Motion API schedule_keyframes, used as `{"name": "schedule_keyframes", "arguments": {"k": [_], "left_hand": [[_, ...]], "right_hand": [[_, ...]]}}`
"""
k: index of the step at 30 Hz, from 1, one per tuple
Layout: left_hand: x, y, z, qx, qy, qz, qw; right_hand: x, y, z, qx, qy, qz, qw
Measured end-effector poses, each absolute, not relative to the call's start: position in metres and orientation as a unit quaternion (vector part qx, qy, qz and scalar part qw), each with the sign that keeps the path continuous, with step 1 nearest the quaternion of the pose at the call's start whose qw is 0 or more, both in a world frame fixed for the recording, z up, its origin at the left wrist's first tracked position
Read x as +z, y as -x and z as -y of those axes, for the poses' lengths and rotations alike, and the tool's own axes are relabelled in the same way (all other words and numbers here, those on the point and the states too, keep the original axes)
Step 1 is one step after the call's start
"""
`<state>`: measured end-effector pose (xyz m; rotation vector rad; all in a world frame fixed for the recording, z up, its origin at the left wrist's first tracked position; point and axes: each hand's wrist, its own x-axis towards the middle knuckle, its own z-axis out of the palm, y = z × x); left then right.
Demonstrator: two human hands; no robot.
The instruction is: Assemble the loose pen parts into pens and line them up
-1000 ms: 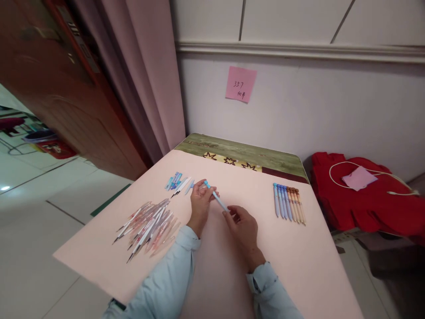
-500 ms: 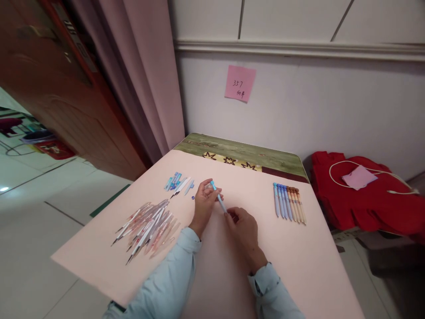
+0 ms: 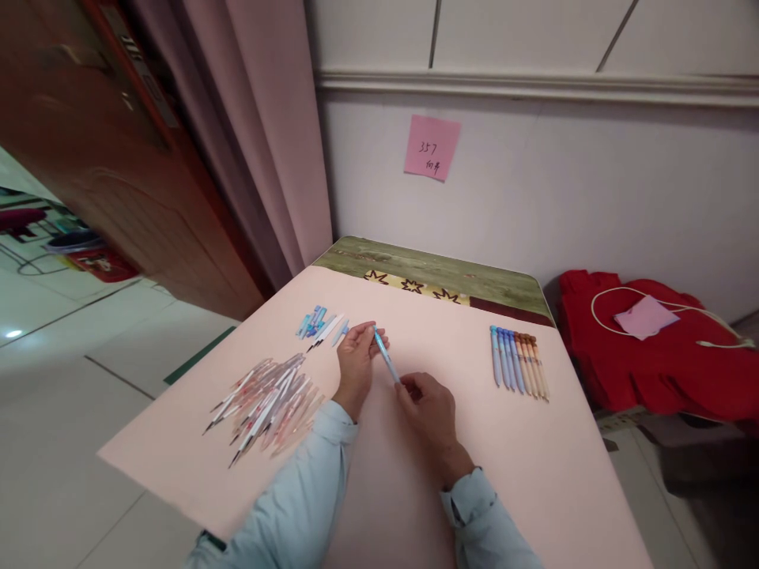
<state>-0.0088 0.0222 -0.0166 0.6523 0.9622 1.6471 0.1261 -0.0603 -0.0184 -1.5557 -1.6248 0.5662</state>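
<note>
Step in hand, by the look of it: working a light-blue pen (image 3: 387, 356) two-handed. It sits tilted over the worktop (image 3: 391, 490). Left hand (image 3: 356, 362) has a narrow grip on its upper end; right hand (image 3: 432, 405) pinches the lower end. Can't tell at this size whether the top is fully seated. Next move probably calls for a steady hold and both ends kept in line.

Left of the pen: small blue pen parts (image 3: 314, 320), with white refills (image 3: 326, 330) just beside; nearer the wearer, a loose pile of barrels and refills (image 3: 264, 407). Right of the pen: neat row of blue- and brown-topped pens (image 3: 518, 365).

Container: dark-rimmed bin (image 3: 72, 243) on the floor, far left of the pen; contents unclear.
</note>
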Motion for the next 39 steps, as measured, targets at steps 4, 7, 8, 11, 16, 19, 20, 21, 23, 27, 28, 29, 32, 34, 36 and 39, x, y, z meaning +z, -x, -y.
{"name": "schedule_keyframes", "arguments": {"k": [4, 7, 8, 11, 16, 19, 20, 21, 23, 27, 28, 29, 32, 34, 36, 39], "left_hand": [[-0.017, 0.009, -0.022, 0.69, -0.28, -0.402, 0.533], [-0.016, 0.008, -0.022, 0.692, -0.282, -0.4, 0.531], [-0.016, 0.008, -0.022, 0.692, -0.281, -0.403, 0.528], [-0.014, 0.005, -0.019, 0.68, -0.292, -0.419, 0.526], [-0.013, -0.007, -0.009, 0.612, -0.367, -0.463, 0.525], [-0.014, -0.015, -0.005, 0.57, -0.416, -0.478, 0.523], [-0.015, -0.017, -0.004, 0.557, -0.429, -0.48, 0.525], [-0.015, -0.02, -0.004, 0.546, -0.44, -0.481, 0.526], [-0.015, -0.022, -0.003, 0.529, -0.454, -0.484, 0.528], [-0.014, -0.024, -0.004, 0.508, -0.465, -0.5, 0.525], [-0.014, -0.023, -0.004, 0.504, -0.466, -0.503, 0.526], [-0.014, -0.023, -0.005, 0.5, -0.467, -0.503, 0.528], [-0.016, -0.023, -0.007, 0.494, -0.469, -0.505, 0.53], [-0.017, -0.023, -0.008, 0.49, -0.471, -0.508, 0.529], [-0.017, -0.023, -0.008, 0.487, -0.473, -0.509, 0.529], [-0.017, -0.023, -0.008, 0.486, -0.474, -0.509, 0.529]], "right_hand": [[-0.019, -0.126, 0.061, 0.23, 0.612, 0.644, 0.398], [-0.018, -0.124, 0.061, 0.233, 0.613, 0.639, 0.402], [-0.018, -0.124, 0.061, 0.231, 0.617, 0.634, 0.405], [-0.017, -0.127, 0.059, 0.214, 0.633, 0.611, 0.425], [-0.009, -0.159, 0.044, 0.139, 0.693, 0.547, 0.448], [-0.004, -0.193, 0.034, 0.08, 0.75, 0.498, 0.429], [-0.002, -0.204, 0.032, 0.064, 0.768, 0.481, 0.418], [-0.002, -0.213, 0.031, 0.051, 0.786, 0.465, 0.404], [-0.001, -0.228, 0.03, 0.036, 0.817, 0.442, 0.368], [-0.002, -0.237, 0.029, 0.033, 0.859, 0.421, 0.289], [-0.001, -0.237, 0.029, 0.035, 0.867, 0.416, 0.272], [-0.001, -0.236, 0.028, 0.037, 0.874, 0.411, 0.257], [0.001, -0.235, 0.025, 0.046, 0.884, 0.406, 0.228], [0.002, -0.236, 0.024, 0.049, 0.886, 0.404, 0.22], [0.003, -0.237, 0.024, 0.049, 0.89, 0.399, 0.216], [0.004, -0.238, 0.024, 0.047, 0.893, 0.394, 0.214]]}}
